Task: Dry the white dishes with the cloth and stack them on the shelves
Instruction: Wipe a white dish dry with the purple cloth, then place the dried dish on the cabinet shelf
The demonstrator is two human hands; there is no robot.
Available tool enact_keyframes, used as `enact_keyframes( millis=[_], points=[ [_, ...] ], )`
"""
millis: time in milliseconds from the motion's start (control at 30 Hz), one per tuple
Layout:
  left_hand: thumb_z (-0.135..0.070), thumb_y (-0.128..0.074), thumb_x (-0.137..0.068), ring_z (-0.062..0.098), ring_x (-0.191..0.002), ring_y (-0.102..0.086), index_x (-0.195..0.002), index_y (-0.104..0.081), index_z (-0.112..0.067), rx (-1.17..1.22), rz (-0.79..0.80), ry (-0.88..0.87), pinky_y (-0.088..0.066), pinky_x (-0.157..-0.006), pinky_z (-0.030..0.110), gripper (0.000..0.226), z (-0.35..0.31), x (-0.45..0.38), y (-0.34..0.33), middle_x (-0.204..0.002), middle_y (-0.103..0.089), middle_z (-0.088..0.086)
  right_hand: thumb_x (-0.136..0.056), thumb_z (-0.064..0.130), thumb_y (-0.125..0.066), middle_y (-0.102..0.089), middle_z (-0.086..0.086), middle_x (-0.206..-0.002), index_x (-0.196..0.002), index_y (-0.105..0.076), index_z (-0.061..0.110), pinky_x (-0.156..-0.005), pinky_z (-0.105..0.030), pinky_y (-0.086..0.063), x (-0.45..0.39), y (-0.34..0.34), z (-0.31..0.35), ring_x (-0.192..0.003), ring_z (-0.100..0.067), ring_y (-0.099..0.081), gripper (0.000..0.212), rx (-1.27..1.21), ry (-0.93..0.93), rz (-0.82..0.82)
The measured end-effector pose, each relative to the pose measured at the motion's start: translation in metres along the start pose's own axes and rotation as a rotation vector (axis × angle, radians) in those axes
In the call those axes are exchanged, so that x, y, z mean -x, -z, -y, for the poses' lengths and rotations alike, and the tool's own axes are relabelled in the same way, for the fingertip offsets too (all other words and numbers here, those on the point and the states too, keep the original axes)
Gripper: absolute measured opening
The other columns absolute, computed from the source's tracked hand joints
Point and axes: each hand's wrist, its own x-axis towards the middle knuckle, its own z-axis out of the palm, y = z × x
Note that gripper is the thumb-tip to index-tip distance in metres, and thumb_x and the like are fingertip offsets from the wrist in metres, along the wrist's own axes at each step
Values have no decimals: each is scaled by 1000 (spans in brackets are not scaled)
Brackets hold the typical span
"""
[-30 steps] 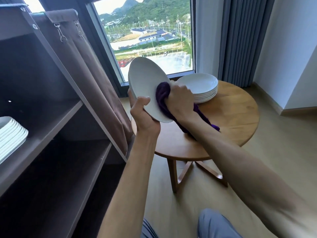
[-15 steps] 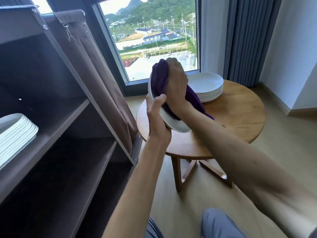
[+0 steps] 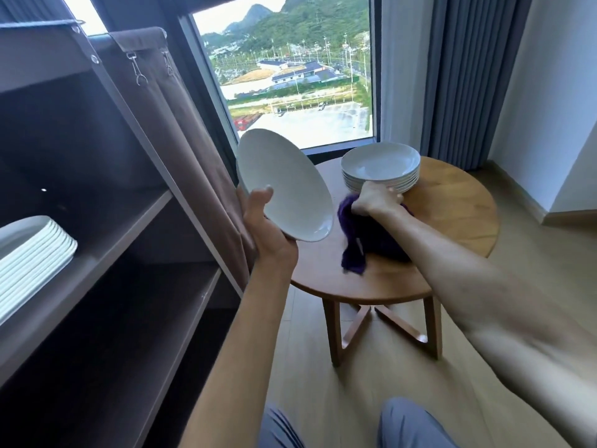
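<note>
One white dish (tilted on edge) sits gripped in the left hand; the right hand clutches the purple cloth on the surface.

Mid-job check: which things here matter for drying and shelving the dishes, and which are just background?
Job:
plate gripped by left hand
purple cloth gripped by right hand
undried stack on round table
shelved stack
shelf unit

Background:
brown cover
grey curtain
window
</note>
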Motion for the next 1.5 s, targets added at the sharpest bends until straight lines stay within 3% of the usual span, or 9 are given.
enact_keyframes(
  millis=[167,267,433,567,667,867,1100,1300,1500],
  points=[
    [-36,-61,-76,38,-110,-63,-137,-59,-13,168,-49,46,-57,-83,51,66,-6,-10,12,-117,-68,13,-75,21,-51,-65,-10,-98,-113,-59,6,-89,-39,-47,30,22,29,-94,-26,-60,41,-850,154,-52],
    [-42,-52,-90,41,-116,-61,-142,-56,-11,267,-7,77,-51,-96,56,62,-16,-8,18,-126,-64,19,-96,37,-50,-70,-8,-104,-119,-63,12,-85,-40,-52,56,26,61,-99,-26,-66,36,-1333,285,201],
    [-41,-49,-96,27,-100,-72,-130,-61,-15,96,-241,-128,-59,-75,37,44,-54,-1,33,-114,-73,8,-100,30,-49,-50,-11,-85,-76,-49,18,-77,-40,-38,87,12,100,-83,-30,-50,27,-1577,383,331],
    [-23,-54,-96,3,-95,-67,-131,-49,-23,-224,-525,-417,-53,-74,20,36,-99,5,58,-113,-63,-7,-101,26,-47,-58,-3,-73,-77,-55,14,-66,-30,-47,123,-11,136,-69,-21,-58,28,-1807,341,382],
    [-30,-52,-94,-4,-96,-66,-119,-56,-29,-340,-564,-525,-52,-76,18,25,-133,16,85,-114,-64,-9,-99,33,-47,-58,-10,-78,-80,-59,9,-72,-37,-47,153,-21,180,-74,-26,-59,33,-1769,293,370],
    [-67,-53,-80,11,-147,-34,-163,-14,-20,-694,-493,-545,-36,-120,39,103,-191,50,137,-162,-29,-4,-101,50,-47,-66,-19,-102,-113,-63,-4,-90,-53,-53,213,-41,251,-94,-35,-65,58,-1701,329,581],
    [-64,-81,-65,-45,-109,-23,-160,20,-20,-1066,-397,-485,-24,-88,-12,145,-267,95,209,-131,-20,-46,-99,59,-43,-70,-17,-107,-115,-63,2,-90,-48,-56,282,-59,313,-99,-33,-70,62,-1640,485,857],
    [-48,-95,-62,4,-137,-44,-158,-21,-16,-1168,-655,-526,-39,-116,26,125,-303,144,262,-148,-48,-9,-94,62,-51,-77,-2,-88,-103,-65,14,-82,-38,-59,335,-76,369,-84,-19,-74,50,-1548,463,1036],
    [-62,-93,-51,-1,-136,-39,-160,-19,-21,-1147,-948,-576,-28,-101,-1,138,-316,182,288,-149,-45,-13,-86,67,-55,-73,-9,-118,-129,-64,12,-107,-46,-49,388,-98,407,-113,-27,-68,70,-1353,608,1181]
  ],
)
